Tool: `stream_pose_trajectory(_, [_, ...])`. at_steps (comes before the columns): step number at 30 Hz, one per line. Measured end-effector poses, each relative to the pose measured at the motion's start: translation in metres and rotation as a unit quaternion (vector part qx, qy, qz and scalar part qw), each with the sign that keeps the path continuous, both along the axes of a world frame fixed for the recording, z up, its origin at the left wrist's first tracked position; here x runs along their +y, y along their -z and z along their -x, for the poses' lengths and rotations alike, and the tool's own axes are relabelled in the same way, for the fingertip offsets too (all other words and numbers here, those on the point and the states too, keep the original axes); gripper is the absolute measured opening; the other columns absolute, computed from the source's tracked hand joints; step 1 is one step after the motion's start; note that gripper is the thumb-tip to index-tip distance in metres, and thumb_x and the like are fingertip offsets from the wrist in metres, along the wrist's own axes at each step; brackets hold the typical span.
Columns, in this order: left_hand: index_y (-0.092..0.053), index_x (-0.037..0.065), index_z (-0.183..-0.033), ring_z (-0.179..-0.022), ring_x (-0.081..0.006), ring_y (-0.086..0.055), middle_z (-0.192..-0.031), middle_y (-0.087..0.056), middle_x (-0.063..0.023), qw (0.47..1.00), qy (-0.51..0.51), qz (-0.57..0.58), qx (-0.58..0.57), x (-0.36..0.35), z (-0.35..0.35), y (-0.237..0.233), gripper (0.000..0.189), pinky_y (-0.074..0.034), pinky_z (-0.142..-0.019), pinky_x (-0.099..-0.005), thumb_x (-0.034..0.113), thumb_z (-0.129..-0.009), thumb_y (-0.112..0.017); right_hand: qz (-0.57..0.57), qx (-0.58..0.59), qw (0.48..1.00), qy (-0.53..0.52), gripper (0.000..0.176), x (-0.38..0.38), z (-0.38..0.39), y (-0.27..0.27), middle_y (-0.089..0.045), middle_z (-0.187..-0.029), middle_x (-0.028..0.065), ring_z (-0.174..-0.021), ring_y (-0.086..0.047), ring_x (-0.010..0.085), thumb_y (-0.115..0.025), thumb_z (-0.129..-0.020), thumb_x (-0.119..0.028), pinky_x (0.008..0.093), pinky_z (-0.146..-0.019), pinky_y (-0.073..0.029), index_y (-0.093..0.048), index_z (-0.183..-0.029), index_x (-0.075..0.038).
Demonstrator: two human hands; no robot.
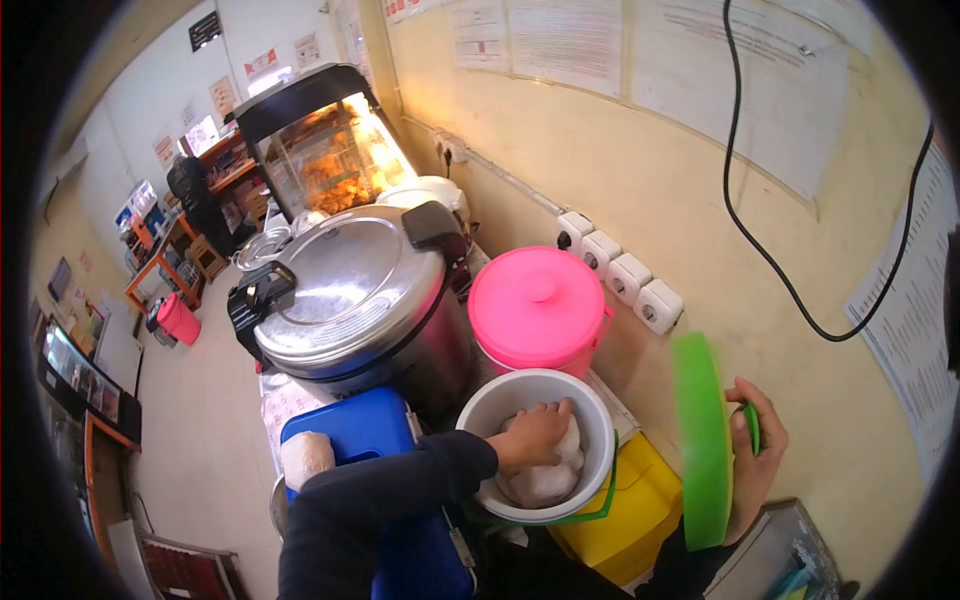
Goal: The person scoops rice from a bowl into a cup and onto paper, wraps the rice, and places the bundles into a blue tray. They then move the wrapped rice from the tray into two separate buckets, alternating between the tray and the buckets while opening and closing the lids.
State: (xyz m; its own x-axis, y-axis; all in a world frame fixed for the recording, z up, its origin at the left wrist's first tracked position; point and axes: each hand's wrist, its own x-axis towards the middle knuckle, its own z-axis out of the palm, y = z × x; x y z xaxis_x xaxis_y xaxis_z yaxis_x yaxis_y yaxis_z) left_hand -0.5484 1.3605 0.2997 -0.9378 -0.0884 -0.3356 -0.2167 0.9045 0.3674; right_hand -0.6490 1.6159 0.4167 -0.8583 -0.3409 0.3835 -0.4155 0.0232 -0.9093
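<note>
My left hand (537,437) reaches down into a white bucket (468,440) with a green handle. Its fingers curl over one of several white wrapped bundles (545,484) inside; the fingertips are partly hidden. Upright on its edge, a green lid (703,440) is held in my right hand (758,450), which grips it by the knob. Another white wrapped bundle (307,458) lies on a blue cooler box (370,425), beside my left sleeve.
Behind the bucket stands a pink lidded bucket (540,300). A large steel rice cooker (350,290) is to its left, with a lit food display case (330,150) beyond. A yellow container (625,510) sits under the bucket's right side. Wall sockets (630,280) line the wall.
</note>
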Motion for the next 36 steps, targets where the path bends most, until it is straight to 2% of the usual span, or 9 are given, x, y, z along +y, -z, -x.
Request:
stream_pose_trajectory(6, [-0.038,-0.009,-0.135,-0.122,-0.0433,-0.054,-0.132,-0.053,-0.028,0.998,0.059,-0.013,0.028,-0.021,-0.004,0.035,0.08,-0.047,-0.098,-0.0543,0.041,-0.083,-0.073,-0.016,-0.009,0.999,-0.036,0.031,0.009,-0.001,0.008,-0.065,-0.104,0.0095,-0.093,-0.057,0.0153,-0.065,-0.092,-0.017,0.0269,-0.083,-0.043,-0.066,-0.116,0.003])
stream_pose_trajectory(9, [-0.045,-0.006,-0.136,-0.125,-0.0414,-0.052,-0.138,-0.051,-0.0246,0.986,0.124,-0.005,0.108,-0.045,-0.062,-0.053,0.072,-0.044,-0.103,-0.0473,0.047,-0.091,-0.063,0.009,-0.02,1.0,0.005,0.035,0.014,0.004,0.021,-0.064,-0.105,0.01,-0.094,-0.058,0.0164,-0.064,-0.094,-0.022,0.0287,-0.083,-0.045,-0.064,-0.118,0.004])
stream_pose_trajectory(12, [-0.048,-0.003,-0.138,-0.128,-0.0368,-0.052,-0.138,-0.053,-0.0234,0.991,0.018,-0.029,0.132,-0.057,-0.147,-0.18,0.07,-0.039,-0.109,-0.0442,0.038,-0.087,-0.074,0.033,-0.05,0.998,0.023,0.04,0.022,0.016,0.041,-0.063,-0.106,0.01,-0.096,-0.059,0.0173,-0.063,-0.097,-0.027,0.0302,-0.083,-0.047,-0.062,-0.122,0.004])
stream_pose_trajectory(15, [-0.049,0.007,-0.14,-0.128,-0.0389,-0.048,-0.136,-0.054,-0.0214,0.981,-0.169,0.079,0.06,-0.081,-0.244,-0.208,0.082,-0.039,-0.108,-0.048,0.046,-0.076,-0.082,0.059,-0.087,0.994,0.034,0.043,0.02,0.016,0.043,-0.062,-0.109,0.0086,-0.096,-0.059,0.0148,-0.06,-0.1,-0.028,0.028,-0.083,-0.048,-0.059,-0.127,0.005])
stream_pose_trajectory(19, [-0.051,0.016,-0.139,-0.13,-0.0433,-0.043,-0.133,-0.05,-0.0245,0.979,-0.202,0.036,0.019,-0.075,-0.285,-0.158,0.077,-0.039,-0.107,-0.0512,0.042,-0.075,-0.084,0.09,-0.075,0.992,0.036,0.038,-0.004,0.009,0.024,-0.062,-0.108,0.0074,-0.09,-0.06,0.0122,-0.057,-0.1,-0.022,0.0259,-0.078,-0.049,-0.058,-0.127,0.005])
stream_pose_trajectory(20, [-0.053,0.017,-0.136,-0.125,-0.0431,-0.046,-0.126,-0.053,-0.0219,0.976,-0.186,0.109,0.038,-0.07,-0.287,-0.146,0.073,-0.041,-0.105,-0.0515,0.037,-0.074,-0.085,0.101,-0.069,0.992,0.042,0.037,-0.006,0.008,0.021,-0.063,-0.107,0.0071,-0.088,-0.06,0.0116,-0.057,-0.1,-0.021,0.0254,-0.076,-0.05,-0.059,-0.127,0.005])
stream_pose_trajectory(24, [-0.055,0.014,-0.131,-0.119,-0.0394,-0.05,-0.124,-0.056,-0.0174,0.98,-0.195,-0.027,0.006,-0.075,-0.267,-0.165,0.063,-0.044,-0.101,-0.0461,0.028,-0.076,-0.083,0.129,-0.079,0.988,0.024,0.033,-0.009,0.009,0.019,-0.064,-0.102,0.0062,-0.084,-0.061,0.0115,-0.058,-0.098,-0.015,0.0244,-0.072,-0.05,-0.061,-0.124,0.005])
stream_pose_trajectory(29, [-0.049,0.012,-0.135,-0.115,-0.0378,-0.054,-0.122,-0.055,-0.02,0.97,0.029,-0.146,0.192,-0.048,-0.153,-0.153,0.068,-0.045,-0.1,-0.046,0.024,-0.076,-0.081,0.114,-0.074,0.99,0.043,0.031,-0.019,-0.011,0.021,-0.064,-0.103,0.0079,-0.088,-0.06,0.0122,-0.06,-0.096,-0.011,0.0259,-0.079,-0.049,-0.063,-0.123,0.004])
stream_pose_trajectory(36, [-0.034,0.005,-0.144,-0.11,-0.0509,-0.057,-0.127,-0.05,-0.0328,0.983,0.14,0.048,-0.106,-0.029,-0.044,0.003,0.083,-0.046,-0.097,-0.0524,0.02,-0.074,-0.076,0.061,-0.064,0.996,0.005,0.032,0.005,-0.016,0.016,-0.067,-0.105,0.0126,-0.102,-0.06,0.0188,-0.062,-0.093,-0.011,0.0318,-0.094,-0.045,-0.065,-0.122,0.003])
